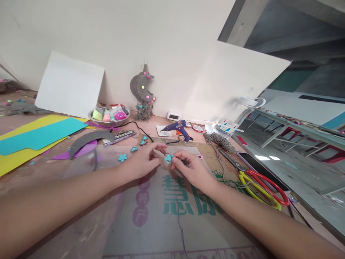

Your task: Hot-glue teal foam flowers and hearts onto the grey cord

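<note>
Both my hands meet over a printed cardboard sheet point(172, 212) on the table. My right hand point(190, 167) pinches a small teal felt shape point(168, 157) between thumb and fingers. My left hand point(144, 160) lies just left of it, fingers curled, fingertips touching the same shape. More teal cut-outs lie nearby: a flower point(122, 157) and hearts point(134, 149).
A blue glue gun point(178, 128) stands behind my hands, its black cord trailing left. Red and yellow scissors point(262, 187) and a phone point(258, 167) lie at right. Teal and yellow felt sheets point(35, 138), a grey crescent point(88, 141), a bowl of clay packets point(109, 116) and a grey moon hanging point(142, 90) sit left and back.
</note>
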`<state>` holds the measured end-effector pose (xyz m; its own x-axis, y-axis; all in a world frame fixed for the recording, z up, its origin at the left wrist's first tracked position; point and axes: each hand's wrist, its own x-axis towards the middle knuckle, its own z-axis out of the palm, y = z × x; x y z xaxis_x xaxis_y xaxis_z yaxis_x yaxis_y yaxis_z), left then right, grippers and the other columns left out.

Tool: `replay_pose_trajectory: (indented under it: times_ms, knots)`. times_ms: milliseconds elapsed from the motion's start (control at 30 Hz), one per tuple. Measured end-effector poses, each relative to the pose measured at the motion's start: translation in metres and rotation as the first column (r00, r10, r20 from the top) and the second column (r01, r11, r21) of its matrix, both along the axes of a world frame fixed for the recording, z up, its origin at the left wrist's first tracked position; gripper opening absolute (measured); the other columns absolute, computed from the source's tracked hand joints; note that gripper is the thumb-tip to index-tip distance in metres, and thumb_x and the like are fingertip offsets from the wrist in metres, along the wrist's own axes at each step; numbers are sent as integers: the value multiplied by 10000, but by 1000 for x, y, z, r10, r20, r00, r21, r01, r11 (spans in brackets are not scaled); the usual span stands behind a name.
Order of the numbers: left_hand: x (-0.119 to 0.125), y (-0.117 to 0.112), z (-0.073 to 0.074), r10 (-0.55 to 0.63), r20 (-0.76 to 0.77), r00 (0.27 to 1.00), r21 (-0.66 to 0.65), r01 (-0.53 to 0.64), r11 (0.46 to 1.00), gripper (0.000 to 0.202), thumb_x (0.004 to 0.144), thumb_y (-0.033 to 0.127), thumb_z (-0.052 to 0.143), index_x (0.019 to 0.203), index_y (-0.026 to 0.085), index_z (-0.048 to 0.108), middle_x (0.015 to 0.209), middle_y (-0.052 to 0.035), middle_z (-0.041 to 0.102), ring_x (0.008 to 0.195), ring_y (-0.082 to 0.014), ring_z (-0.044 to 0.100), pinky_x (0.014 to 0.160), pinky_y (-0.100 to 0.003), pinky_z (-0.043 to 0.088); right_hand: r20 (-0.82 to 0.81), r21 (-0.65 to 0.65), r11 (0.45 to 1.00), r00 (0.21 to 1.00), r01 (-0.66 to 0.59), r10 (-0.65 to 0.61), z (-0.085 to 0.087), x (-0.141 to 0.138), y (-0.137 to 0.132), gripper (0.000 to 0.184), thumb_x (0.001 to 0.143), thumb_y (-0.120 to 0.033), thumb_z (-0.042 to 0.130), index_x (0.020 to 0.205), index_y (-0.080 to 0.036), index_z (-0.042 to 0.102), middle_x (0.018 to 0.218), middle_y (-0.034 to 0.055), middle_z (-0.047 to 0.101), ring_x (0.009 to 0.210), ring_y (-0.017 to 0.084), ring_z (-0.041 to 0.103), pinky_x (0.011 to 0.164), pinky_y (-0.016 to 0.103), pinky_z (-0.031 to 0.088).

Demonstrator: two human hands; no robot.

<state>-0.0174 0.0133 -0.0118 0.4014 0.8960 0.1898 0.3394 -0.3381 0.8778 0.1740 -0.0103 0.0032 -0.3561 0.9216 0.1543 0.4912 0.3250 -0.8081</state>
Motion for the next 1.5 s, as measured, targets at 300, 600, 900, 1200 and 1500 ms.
replay_pose_trajectory:
  times_ms: [300, 600, 900, 1200, 1500]
  knots:
    - [1, -5, 7, 18, -159, 987, 96, -2, 995, 164, 757, 242, 496, 843, 189, 624, 837, -5, 612, 745, -138, 541, 665, -242, 420, -20, 11, 1000, 1000, 2, -2, 2, 1, 0, 206, 872, -318, 469, 749, -175, 549, 662, -18, 564, 566, 96, 471, 553, 225, 353]
    - [-1, -4, 5, -32, -147, 989, 91, 46, 995, 224, 804, 325, 494, 892, 199, 657, 860, -7, 638, 722, -132, 546, 633, -233, 407, -18, 10, 1000, 1000, -1, 1, 2, 0, 0, 205, 865, -328, 474, 747, -180, 551, 659, -21, 565, 569, 101, 481, 561, 229, 362]
    - [-1, -4, 6, -43, -90, 995, 63, 49, 997, 239, 800, 355, 493, 836, 188, 659, 777, 6, 630, 662, -121, 526, 584, -224, 383, 48, 16, 999, 998, 36, -36, 6, -2, -2, 241, 869, -349, 473, 729, -175, 565, 573, -38, 500, 507, 94, 429, 536, 228, 351]
    - [-1, -4, 4, -20, -79, 997, 71, 25, 997, 194, 779, 299, 463, 770, 180, 616, 667, 29, 602, 596, -117, 516, 551, -223, 373, -37, 186, 976, 993, 113, -108, -1, 5, 1, 252, 876, -297, 464, 1103, -209, 527, 895, 43, 591, 815, 156, 548, 726, 287, 440]
    - [-2, -4, 6, -46, -119, 992, 135, 62, 989, 185, 775, 265, 437, 733, 181, 596, 668, 26, 592, 628, -125, 531, 579, -230, 382, -194, -43, 992, 975, -114, 104, -5, 1, 5, 459, 828, -233, 519, 1277, -215, 424, 872, 27, 571, 714, 122, 559, 664, 264, 460]
